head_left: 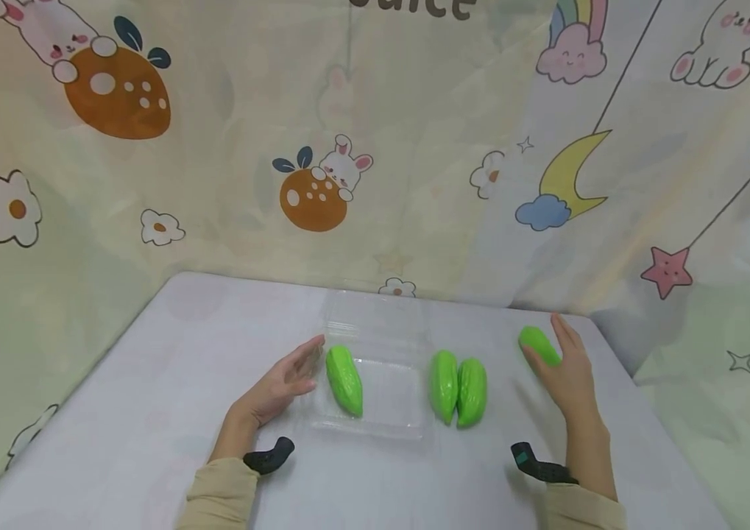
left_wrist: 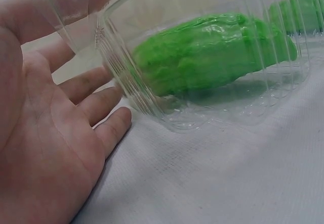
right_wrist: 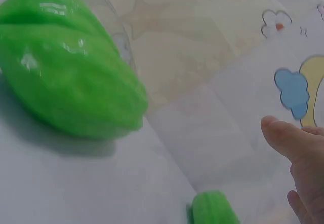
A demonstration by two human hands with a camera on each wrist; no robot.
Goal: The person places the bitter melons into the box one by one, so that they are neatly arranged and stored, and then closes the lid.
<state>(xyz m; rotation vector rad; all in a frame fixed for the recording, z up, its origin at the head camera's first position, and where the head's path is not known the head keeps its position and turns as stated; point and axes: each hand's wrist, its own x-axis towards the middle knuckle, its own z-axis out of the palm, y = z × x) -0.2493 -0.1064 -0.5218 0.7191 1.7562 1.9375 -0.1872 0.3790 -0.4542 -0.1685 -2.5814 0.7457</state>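
Beside the clear box [head_left: 389, 395], left hand [head_left: 280, 386], and near the rightmost green piece [head_left: 537, 343], right hand [head_left: 571, 377], fingers [left_wrist: 112, 129] of both extended

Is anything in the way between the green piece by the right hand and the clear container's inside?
Yes: two other green pieces lie side by side across the direct low path, just right of the clear container, then the container's right wall. Nothing visible blocks going over them.

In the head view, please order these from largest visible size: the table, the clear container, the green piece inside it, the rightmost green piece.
1. Table
2. Clear container
3. Green piece inside it
4. Rightmost green piece; partly covered, so its full size is unsure.
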